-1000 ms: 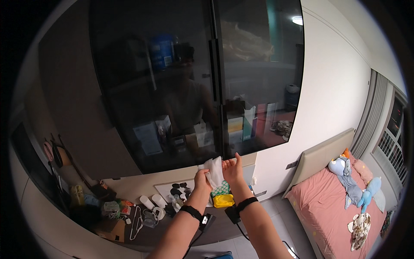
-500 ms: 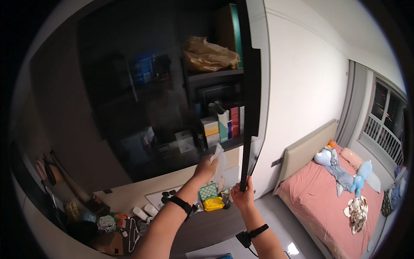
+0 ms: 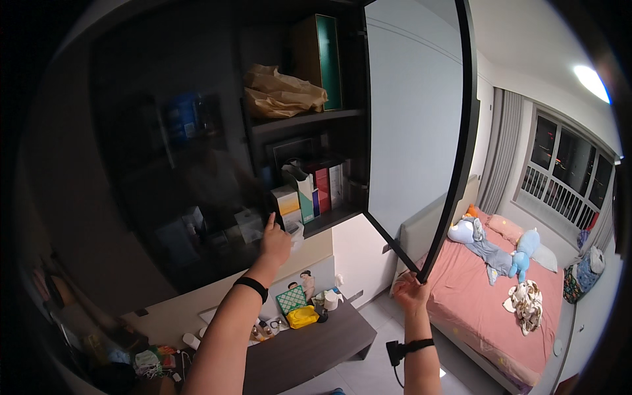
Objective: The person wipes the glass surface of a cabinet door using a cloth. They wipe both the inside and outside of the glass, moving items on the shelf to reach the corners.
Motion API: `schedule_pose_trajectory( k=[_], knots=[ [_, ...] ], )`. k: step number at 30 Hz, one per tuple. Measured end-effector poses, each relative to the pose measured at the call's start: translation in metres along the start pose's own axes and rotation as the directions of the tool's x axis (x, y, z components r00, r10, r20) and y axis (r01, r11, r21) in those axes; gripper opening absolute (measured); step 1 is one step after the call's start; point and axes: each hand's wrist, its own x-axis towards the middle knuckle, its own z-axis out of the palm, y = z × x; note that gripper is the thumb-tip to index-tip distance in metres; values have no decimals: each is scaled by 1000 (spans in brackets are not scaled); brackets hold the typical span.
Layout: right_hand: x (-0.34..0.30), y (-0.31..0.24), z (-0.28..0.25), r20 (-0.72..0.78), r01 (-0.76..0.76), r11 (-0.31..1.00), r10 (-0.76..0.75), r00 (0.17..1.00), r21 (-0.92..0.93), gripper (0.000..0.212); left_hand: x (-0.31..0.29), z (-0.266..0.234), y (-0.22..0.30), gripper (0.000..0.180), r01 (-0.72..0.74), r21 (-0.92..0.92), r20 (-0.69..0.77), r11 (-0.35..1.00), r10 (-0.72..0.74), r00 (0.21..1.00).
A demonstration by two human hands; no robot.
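My right hand has its fingers closed on the bottom corner of a dark-framed glass cabinet door, which stands swung out from the wall cabinet. My left hand is at the cabinet's lower edge, its index finger stretched upward beside the bottom shelf. A crumpled white tissue is bunched in its other fingers, partly hidden by the hand. Just above it on the bottom shelf stand a yellow-and-white box, a green-and-white box and a red book-like item.
A crumpled brown paper bag and a tall green-sided box occupy the upper shelf. Below is a dark desk bearing a yellow pack and small items. A pink bed with plush toys stands at right.
The cabinet door has swung farther out to the right with my right hand on its corner. My left hand with the tissue stays by the shelf edge, index finger now raised. The view has shifted right.
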Motion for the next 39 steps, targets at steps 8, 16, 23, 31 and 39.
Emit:
schedule_pose_trajectory(
  k=[8,16,23,31,39],
  knots=[
    [9,-42,-2,-52,0,998,-4,999,-69,48,-14,16,14,26,17,46,-157,999,-9,987],
    [24,-60,-23,-80,89,994,-84,993,59,51,-91,-37,47,13,-107,-93,-406,990,61,912],
    [39,90,1,-6,-326,918,333,943,-228,38,-163,-76,50,15,-170,-130,-461,977,93,882],
    [5,225,49,367,-264,413,907,209,-871,68,-269,-118,56,16,54,-47,-481,997,-69,874],
    [-20,298,46,237,-344,199,969,-74,-918,46,-387,-132,44,22,385,-273,-411,882,-468,782]
  ],
)
